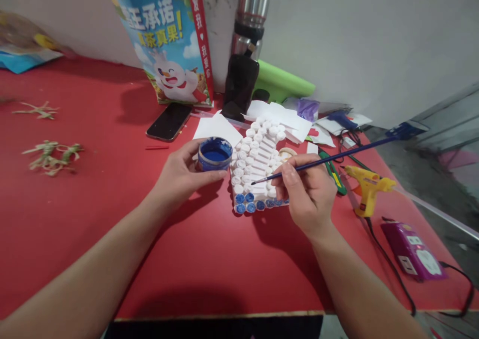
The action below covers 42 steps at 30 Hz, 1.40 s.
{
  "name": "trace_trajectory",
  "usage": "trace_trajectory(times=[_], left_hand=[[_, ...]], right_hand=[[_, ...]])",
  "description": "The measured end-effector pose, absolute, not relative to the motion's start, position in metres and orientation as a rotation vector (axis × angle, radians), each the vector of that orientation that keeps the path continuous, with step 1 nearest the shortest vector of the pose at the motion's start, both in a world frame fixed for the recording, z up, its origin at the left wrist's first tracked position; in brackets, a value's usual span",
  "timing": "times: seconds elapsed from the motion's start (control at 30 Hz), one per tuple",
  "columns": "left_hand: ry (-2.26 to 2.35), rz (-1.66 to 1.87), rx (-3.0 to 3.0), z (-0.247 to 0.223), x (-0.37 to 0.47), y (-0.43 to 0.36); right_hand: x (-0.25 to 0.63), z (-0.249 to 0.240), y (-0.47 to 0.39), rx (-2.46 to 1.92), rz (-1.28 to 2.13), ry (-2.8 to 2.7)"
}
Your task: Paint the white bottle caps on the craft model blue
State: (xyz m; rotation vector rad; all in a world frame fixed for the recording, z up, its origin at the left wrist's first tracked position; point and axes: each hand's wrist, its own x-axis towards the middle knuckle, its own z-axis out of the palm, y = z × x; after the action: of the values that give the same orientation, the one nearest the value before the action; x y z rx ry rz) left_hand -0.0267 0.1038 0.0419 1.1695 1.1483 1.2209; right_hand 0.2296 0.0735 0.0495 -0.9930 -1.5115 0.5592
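Note:
My left hand (187, 167) is closed around a small jar of blue paint (214, 154), tipped a little so the paint inside shows. In my right hand (309, 192) is a thin blue-handled paintbrush (348, 152), gripped like a pen. Its dark tip hovers at or over a white craft model (249, 162) made of rolled paper pieces and a run of narrow steps; I cannot tell if it touches. Several rolls along the model's front edge are painted blue (250, 207). My right fingers hide the model's front right part.
A yellow glue gun (368, 187), a green utility knife (333, 172) and a purple power strip (413, 252) lie at the right, with cords. Behind are white paper scraps (217, 129), a phone (169, 121), a steel flask (251, 20) and a printed bag (168, 45). Woven straw pieces (54, 157) lie left.

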Motion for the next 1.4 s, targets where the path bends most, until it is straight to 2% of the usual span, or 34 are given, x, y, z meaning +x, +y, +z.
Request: trace_trajectory(times=[0.6,1.03,1.4], left_hand=[[1.177,1.275,1.202,0.0388,-0.0238,0.1016],[1.171,1.256,1.225,0.0419,-0.0244,0.1031],[1.164,1.266,1.212,0.0420,-0.0233,0.1017]], right_hand=[[0.2267,0.0507,0.0697,-0.955,0.403,-1.747],[0.2250,0.0490,0.0702,-0.979,0.489,-1.736],[0.2275,0.0484,0.0725,-1.000,0.405,-1.746]])
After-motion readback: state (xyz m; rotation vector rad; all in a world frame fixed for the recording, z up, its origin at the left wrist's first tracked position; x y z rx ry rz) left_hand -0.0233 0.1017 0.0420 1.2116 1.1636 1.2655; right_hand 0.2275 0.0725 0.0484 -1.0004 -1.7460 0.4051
